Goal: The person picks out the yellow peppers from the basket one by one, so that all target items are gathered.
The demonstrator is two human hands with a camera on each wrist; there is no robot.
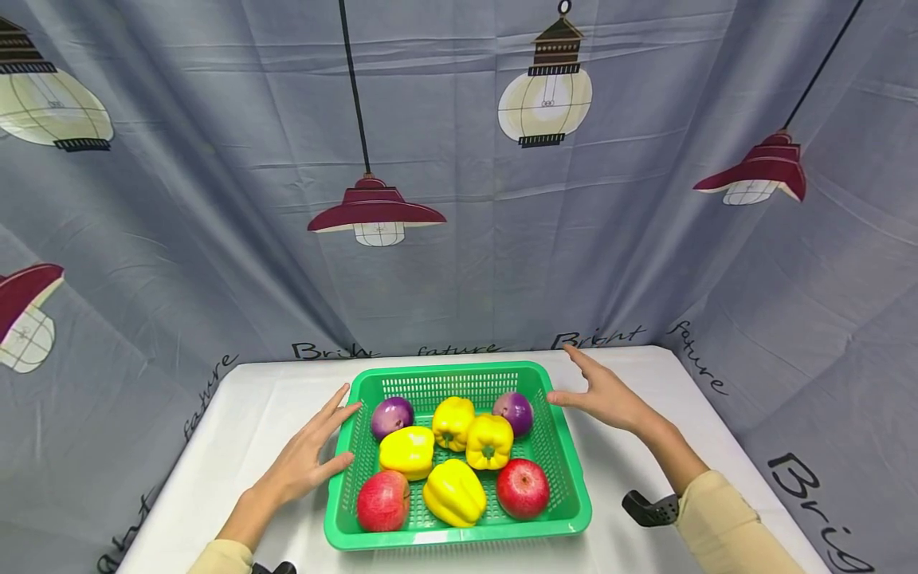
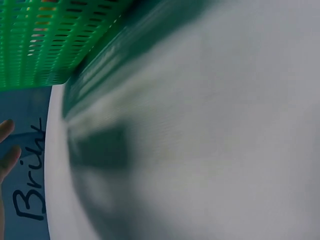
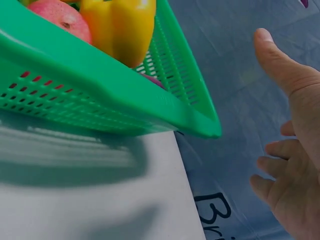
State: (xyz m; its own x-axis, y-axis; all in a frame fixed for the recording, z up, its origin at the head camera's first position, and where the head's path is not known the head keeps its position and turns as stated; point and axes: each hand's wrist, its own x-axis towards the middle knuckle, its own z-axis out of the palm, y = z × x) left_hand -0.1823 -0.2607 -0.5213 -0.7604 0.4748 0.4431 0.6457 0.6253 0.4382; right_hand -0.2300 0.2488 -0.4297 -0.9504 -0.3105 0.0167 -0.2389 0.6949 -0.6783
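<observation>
A green plastic basket [image 1: 459,542] with slotted walls stands between my two hands. Inside are several yellow bell peppers [image 1: 455,493], a red apple [image 1: 383,501] at the near left and a round red fruit [image 1: 523,488] at the near right. Two purple, onion-like rounds, one left [image 1: 392,417] and one right [image 1: 513,414], lie toward the back. My left hand [image 1: 304,458] is beside the left wall, fingers spread and fingertips overlapping the rim in the head view. Beyond the right wall, my right hand [image 1: 610,397] holds nothing; its thumb points at the rim, fingers extended.
The basket sits on a white-covered table [image 1: 265,406]. Behind and around it hangs a grey-blue curtain [image 1: 459,295] printed with lamps and lettering. A black device [image 1: 649,509] is at the right wrist, and another [image 1: 276,568] shows at the left wrist.
</observation>
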